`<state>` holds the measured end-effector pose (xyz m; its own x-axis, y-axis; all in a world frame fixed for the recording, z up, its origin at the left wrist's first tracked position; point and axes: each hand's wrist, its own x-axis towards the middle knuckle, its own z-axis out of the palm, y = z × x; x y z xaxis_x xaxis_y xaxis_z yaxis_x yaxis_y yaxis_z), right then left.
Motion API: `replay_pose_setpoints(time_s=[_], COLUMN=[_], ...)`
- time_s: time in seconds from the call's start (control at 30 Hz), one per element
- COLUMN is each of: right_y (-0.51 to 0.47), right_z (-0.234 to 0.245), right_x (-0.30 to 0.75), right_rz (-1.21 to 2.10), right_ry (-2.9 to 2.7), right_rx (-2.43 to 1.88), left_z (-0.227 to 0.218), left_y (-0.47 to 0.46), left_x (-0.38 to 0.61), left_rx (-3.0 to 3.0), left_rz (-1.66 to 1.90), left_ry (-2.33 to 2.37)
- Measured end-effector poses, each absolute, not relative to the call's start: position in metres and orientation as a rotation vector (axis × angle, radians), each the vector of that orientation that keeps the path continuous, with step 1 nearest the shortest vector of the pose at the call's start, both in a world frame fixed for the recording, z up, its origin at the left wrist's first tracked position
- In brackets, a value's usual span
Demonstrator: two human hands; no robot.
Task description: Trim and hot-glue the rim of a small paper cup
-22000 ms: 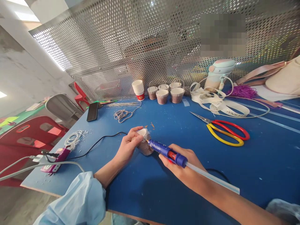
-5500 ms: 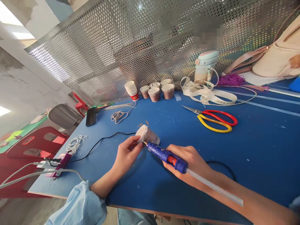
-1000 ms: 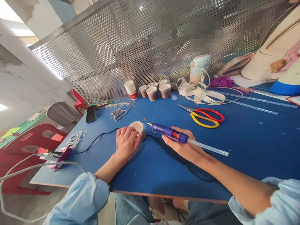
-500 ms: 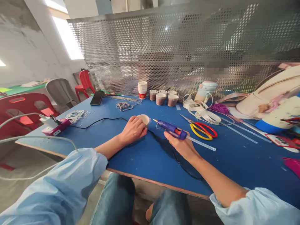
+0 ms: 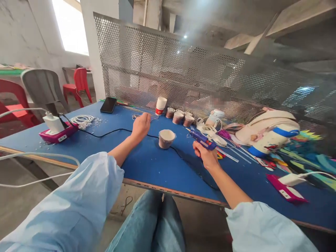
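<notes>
A glue gun (image 5: pixel 201 139), blue with a clear glue stick out of its back, is in my right hand (image 5: pixel 206 155), its nozzle pointing left above the table. A small cup wrapped in brownish cord (image 5: pixel 166 139) stands upright between my hands, touched by neither. My left hand (image 5: pixel 141 126) is beyond it to the left, beside a loose bundle of thin cord (image 5: pixel 135 116). Its fingers are curled together with the tips hidden, so whatever they hold cannot be seen. Partly behind my right hand lie scissors with red and yellow handles (image 5: pixel 222 154).
Several wrapped cups (image 5: pixel 178 117) and a white-and-red cup stack (image 5: pixel 160 106) stand by the perforated metal screen (image 5: pixel 168 70). A phone (image 5: pixel 108 105), a magenta power strip (image 5: pixel 59 134) and coiled white cord (image 5: pixel 83 120) lie left. A bag (image 5: pixel 265 122) and another power strip (image 5: pixel 287 190) are right.
My left hand has let go of the wrapped cup and moved away, forward and left, to the thin cord. The glue gun stays in my right hand. The view has shifted.
</notes>
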<state>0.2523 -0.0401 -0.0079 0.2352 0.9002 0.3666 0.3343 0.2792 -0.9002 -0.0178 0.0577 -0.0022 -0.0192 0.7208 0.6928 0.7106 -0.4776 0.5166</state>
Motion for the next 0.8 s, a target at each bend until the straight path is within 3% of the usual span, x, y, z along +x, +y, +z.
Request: replay_pose_setpoints(time_s=[0.3,0.57,0.8], right_y=[-0.035,-0.025,-0.019], right_z=[0.017,0.047,0.037], right_x=[0.222,0.224,0.240], right_rz=[0.585,0.948,1.082], right_ry=[-1.289,-1.399,-1.393], right_rx=[-1.334,-1.351,-1.218], left_z=[-0.008,-0.022,-0.015], left_y=[0.077,0.084,0.074], left_x=[-0.028,-0.021,-0.018], left_rx=[1.920,2.011,2.019], left_rz=[1.455,1.365,1.392], left_ry=[1.664,1.531,1.493])
